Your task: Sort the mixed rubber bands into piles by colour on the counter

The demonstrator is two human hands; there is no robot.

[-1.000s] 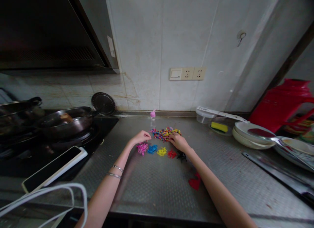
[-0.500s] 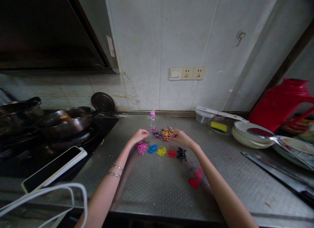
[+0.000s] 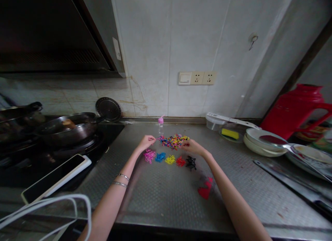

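A heap of mixed coloured rubber bands [image 3: 173, 141] lies on the steel counter [image 3: 166, 196]. In front of it sit small sorted piles: pink [image 3: 149, 155], blue [image 3: 160, 157], yellow [image 3: 170, 159], red [image 3: 180, 161] and black [image 3: 191, 162]. My left hand [image 3: 146, 142] hovers at the heap's left edge above the pink pile, fingers pinched together. My right hand [image 3: 191, 147] rests at the heap's right edge, fingers curled into the bands. What either pinch holds is too small to make out.
A red piece [image 3: 204, 189] lies beside my right forearm. A small pink-capped bottle [image 3: 160, 125] stands behind the heap. Left: pans [image 3: 67, 128] on a stove, a phone [image 3: 55, 178] and white cable [image 3: 52, 206]. Right: bowls [image 3: 263, 142], a sponge dish [image 3: 230, 133], a red jug [image 3: 298, 108].
My right hand lifted from the near side of the heap, over the red and black piles, to its right edge. My left hand shifted slightly up and left of the pink pile.
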